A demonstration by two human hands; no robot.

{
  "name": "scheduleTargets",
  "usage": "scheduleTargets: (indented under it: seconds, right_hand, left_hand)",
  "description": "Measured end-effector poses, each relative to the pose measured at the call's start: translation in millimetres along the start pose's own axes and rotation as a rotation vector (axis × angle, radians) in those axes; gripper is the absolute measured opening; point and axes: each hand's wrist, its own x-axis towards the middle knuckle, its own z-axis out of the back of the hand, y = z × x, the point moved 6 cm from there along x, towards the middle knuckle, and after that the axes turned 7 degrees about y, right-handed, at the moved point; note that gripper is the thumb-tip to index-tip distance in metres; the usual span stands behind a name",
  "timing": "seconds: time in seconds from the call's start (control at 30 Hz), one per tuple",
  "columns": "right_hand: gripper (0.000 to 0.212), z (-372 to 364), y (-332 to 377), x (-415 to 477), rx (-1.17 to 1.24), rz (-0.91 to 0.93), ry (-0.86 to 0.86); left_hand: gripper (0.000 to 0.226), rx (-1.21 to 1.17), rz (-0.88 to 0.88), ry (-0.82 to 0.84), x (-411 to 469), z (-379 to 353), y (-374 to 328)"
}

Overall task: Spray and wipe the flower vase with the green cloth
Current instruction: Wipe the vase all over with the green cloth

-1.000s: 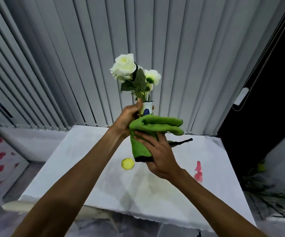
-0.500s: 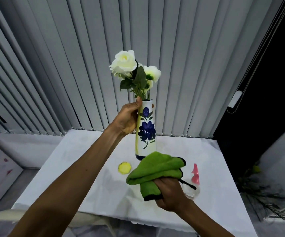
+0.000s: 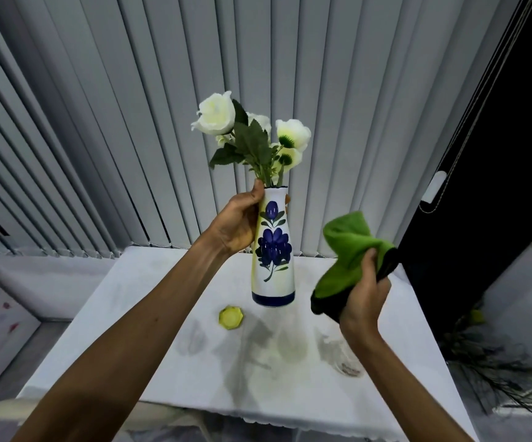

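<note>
A tall white vase (image 3: 273,250) painted with blue flowers and holding white artificial flowers (image 3: 248,135) hangs upright in the air above the table. My left hand (image 3: 237,228) grips its neck from the left. The bunched green cloth (image 3: 347,260) is held in my right hand (image 3: 365,291), to the right of the vase and apart from it. The clear base of a spray bottle (image 3: 343,355) shows on the table below my right wrist; its top is hidden by my arm.
A white table (image 3: 149,355) with grey smears stands below. A small yellow octagonal dish (image 3: 231,318) lies on it under the vase. Grey vertical blinds (image 3: 130,122) fill the back. A dark panel (image 3: 494,173) rises at the right, with dried twigs (image 3: 494,371) on the floor.
My right hand took the cloth off the vase, dropped it low, then swung it up to the right. The vase's painted side now shows fully. My left hand kept holding the vase.
</note>
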Motion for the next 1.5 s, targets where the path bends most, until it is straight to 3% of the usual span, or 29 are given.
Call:
scheduleTargets:
  seconds: [0.1,0.23,0.37,0.53,0.63,0.73,0.97,1.2,1.27,1.4,1.5]
  right_hand:
    - [0.027,-37,15,18,0.235,-0.125,0.102]
    - [0.047,-88,22,8,0.142,-0.144,0.412]
    - [0.067,-107,16,-19,-0.306,0.098,0.643]
    - [0.090,-97,-2,-41,-0.659,0.488,0.868]
    - [0.073,-92,-12,-59,-0.904,0.801,0.944]
    - [0.077,-77,-26,-74,-0.937,0.841,0.973]
    - [0.027,-62,-33,-90,-0.991,0.990,0.787]
    - [0.056,-108,-5,-60,-1.076,0.850,0.752]
    - [0.060,-121,5,-48,-0.975,0.705,0.731]
    - [0.061,-132,13,-23,-0.688,0.433,0.695]
    - [0.048,-122,-7,-7,-0.436,0.070,0.675]
  left_hand:
    - [0.042,-0.008,0.007,0.040,1,-6,3]
    - [0.041,0.013,0.001,0.069,4,-19,8]
    - [0.041,0.025,-0.041,0.029,7,-21,3]
    - [0.043,0.045,-0.028,-0.011,3,-6,-2]
    - [0.042,0.056,-0.014,-0.035,0,2,-1]
    - [0.041,0.061,-0.013,-0.066,-3,6,-1]
    - [0.041,0.062,-0.034,-0.069,-5,11,-2]
    - [0.041,0.091,0.007,0.033,-4,2,3]
    - [0.034,0.067,0.029,0.055,-5,3,7]
    - [0.047,0.039,0.001,0.021,-4,8,8]
    - [0.042,0.039,-0.045,-0.013,-5,7,3]
